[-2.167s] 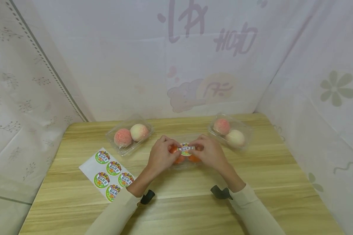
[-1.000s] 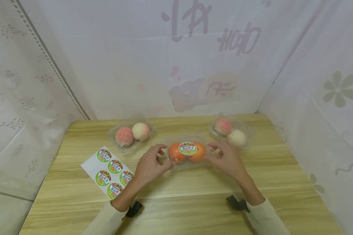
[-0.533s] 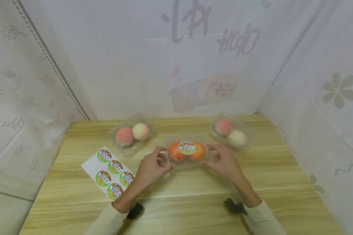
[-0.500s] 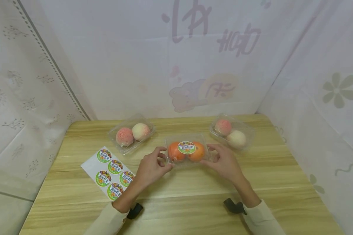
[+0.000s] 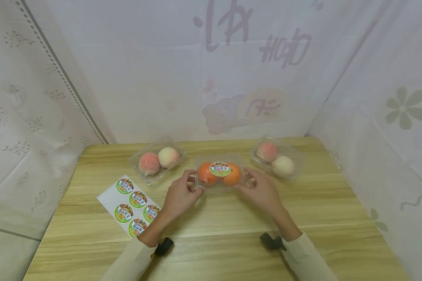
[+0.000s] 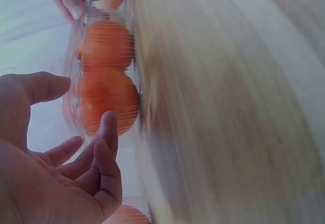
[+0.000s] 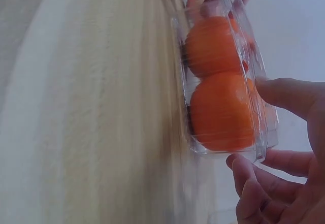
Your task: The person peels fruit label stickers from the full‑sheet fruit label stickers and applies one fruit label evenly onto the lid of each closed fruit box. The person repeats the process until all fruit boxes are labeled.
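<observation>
The fingers of the left hand [image 5: 181, 195] are curved and slightly apart, holding the 9 o'clock end of a clear rectangular plastic box [image 5: 201, 158] between thumb and fingertips; the right hand [image 5: 261, 193] grips its 3 o'clock end likewise, thumb on the seam. Inside, two round, glossy orange fruits [image 5: 207, 176] lie side by side, and a round, multicoloured paper label [image 5: 219, 169] with a green lower edge is on the lid. The box is at the middle of the pale, wood-grained table [image 5: 218, 242]; whether its base touches the wood cannot be told. Toward 10 o'clock, across a narrow gap, a clear plastic tray of pink and cream balls [image 5: 137, 157] is turned at an angle; toward 2 o'clock its twin, a second clear tray [image 5: 285, 147], has its nearest corner just beside the right fingers. At 8 o'clock a white sheet of round labels [image 5: 107, 198] has its right edge under the left forearm in the head view. A short strip of wood separates the box from the far edge at 12 o'clock, where a pale printed curtain [image 5: 144, 78] hangs; toward 6 o'clock a broad stretch of wood runs between the forearms.
</observation>
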Demonstrator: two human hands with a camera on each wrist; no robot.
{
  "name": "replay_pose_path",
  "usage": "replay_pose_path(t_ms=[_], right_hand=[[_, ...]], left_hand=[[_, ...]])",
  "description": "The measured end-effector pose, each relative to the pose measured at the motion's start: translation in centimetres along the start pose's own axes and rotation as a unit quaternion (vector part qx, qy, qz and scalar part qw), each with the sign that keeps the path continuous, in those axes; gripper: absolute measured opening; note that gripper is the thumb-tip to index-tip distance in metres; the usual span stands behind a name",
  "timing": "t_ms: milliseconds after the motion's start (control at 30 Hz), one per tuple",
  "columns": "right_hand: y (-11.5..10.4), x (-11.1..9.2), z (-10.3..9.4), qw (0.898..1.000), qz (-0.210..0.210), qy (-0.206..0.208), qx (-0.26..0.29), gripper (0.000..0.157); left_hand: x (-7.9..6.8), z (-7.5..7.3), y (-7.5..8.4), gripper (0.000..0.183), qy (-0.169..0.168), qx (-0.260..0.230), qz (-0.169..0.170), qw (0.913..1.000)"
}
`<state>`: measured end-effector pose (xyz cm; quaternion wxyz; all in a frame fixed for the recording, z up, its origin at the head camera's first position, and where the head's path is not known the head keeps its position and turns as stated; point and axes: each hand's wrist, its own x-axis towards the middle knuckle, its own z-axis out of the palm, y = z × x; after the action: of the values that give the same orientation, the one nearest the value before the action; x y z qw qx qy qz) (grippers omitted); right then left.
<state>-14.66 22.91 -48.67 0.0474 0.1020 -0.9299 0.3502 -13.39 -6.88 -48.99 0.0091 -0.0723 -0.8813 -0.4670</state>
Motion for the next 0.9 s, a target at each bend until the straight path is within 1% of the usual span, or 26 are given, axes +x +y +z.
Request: replay_pose_path(t_ms=[200,333,400,533,567,600,667,700,733,800,900], right_hand=[[0.2,1.1,0.7,1.000,-0.007,-0.002,0.022,0.077],[0.3,2.0,0.9,1.000,-0.007,0.000,0.023,0.078],[0.3,2.5,1.1,1.000,-0.004,0.002,0.022,0.079],[0.4,3.4,1.2,1.000,0.000,0.004,0.026,0.079],[0.5,3.7,1.2,1.000,0.002,0.004,0.027,0.079],[0.5,3.9,1.2,1.000,0.005,0.003,0.029,0.079],[0.6,4.4,1.3,0.999,0.015,0.002,0.038,0.079],[0.7,4.6,1.3,0.999,0.018,0.002,0.041,0.080],[0.7,4.8,1.3,0.999,0.021,0.001,0.047,0.080],[0.7,5.2,1.4,0.998,0.028,-0.001,0.058,0.081],[0.8,5.8,1.5,0.997,0.039,0.000,0.062,0.082]], left_hand=[[0.9,0.3,0.1,0.060,0.007,-0.003,-0.024,0.9997],[1.7,0.5,-0.3,0.062,0.012,-0.013,-0.017,0.9997],[2.5,0.9,-1.4,0.062,0.017,-0.018,-0.001,0.9997],[4.3,2.3,-4.4,0.065,0.021,-0.029,0.005,0.9993],[4.7,2.6,-5.1,0.066,0.021,-0.030,0.001,0.9993],[5.1,2.8,-5.4,0.067,0.019,-0.035,-0.008,0.9992],[5.9,3.4,-6.4,0.067,0.020,-0.040,-0.012,0.9989],[6.2,3.6,-6.5,0.067,0.020,-0.040,-0.015,0.9989],[6.4,3.7,-6.6,0.068,0.019,-0.043,-0.019,0.9987],[6.6,3.6,-6.3,0.068,0.022,-0.048,-0.024,0.9983],[6.5,3.0,-4.7,0.066,0.028,-0.053,-0.030,0.9977]])
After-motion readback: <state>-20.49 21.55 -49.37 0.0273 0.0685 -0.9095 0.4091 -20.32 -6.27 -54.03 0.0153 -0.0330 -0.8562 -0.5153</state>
